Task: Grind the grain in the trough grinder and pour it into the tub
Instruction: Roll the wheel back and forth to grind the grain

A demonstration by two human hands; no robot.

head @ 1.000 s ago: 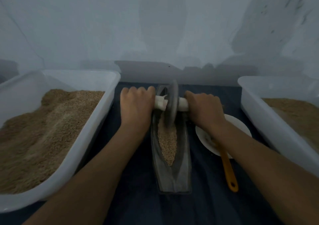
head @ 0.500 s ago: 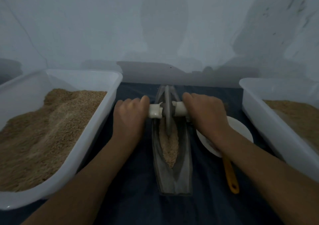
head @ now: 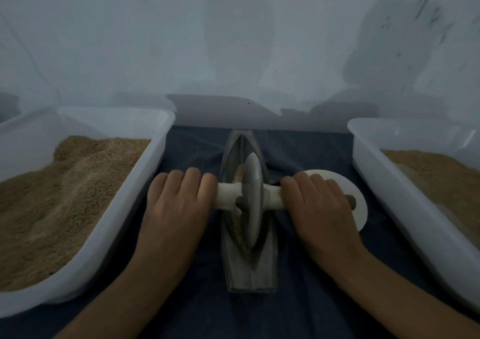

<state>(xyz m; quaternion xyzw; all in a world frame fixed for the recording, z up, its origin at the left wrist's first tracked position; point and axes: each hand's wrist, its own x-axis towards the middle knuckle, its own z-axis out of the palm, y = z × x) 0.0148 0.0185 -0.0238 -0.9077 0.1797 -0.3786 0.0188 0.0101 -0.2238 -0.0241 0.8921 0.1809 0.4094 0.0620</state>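
Nearest to me, both forearms enter from the bottom edge over a dark blue cloth [head: 311,299] that covers the tabletop. The near, square end of the metal trough [head: 249,268] sits between them, its long axis running straight away from me.

Next out, the left hand [head: 176,208] lies palm down over the left end of the white axle [head: 227,199], fingers bent over the top of it; I cannot tell whether the thumb closes underneath. The right hand [head: 319,208] covers the right end in the same manner, fingers curled over the axle, and a brown stub of the handle end [head: 351,201] shows past its knuckles. Between the hands the grey grinding wheel [head: 251,203] stands upright in the trough, at about mid-length. Grain [head: 237,228] shows in the trough along the left flank of the wheel.

Just behind the right hand a white plate [head: 359,203] lies on the cloth, partly hidden by that hand.

To the left a white tub [head: 117,229] holds a heaped mass of brown grain. To the right a second white tub [head: 405,208] holds a shallower layer.

Beyond, the pointed far end of the trough stops short of a pale wall [head: 233,40].
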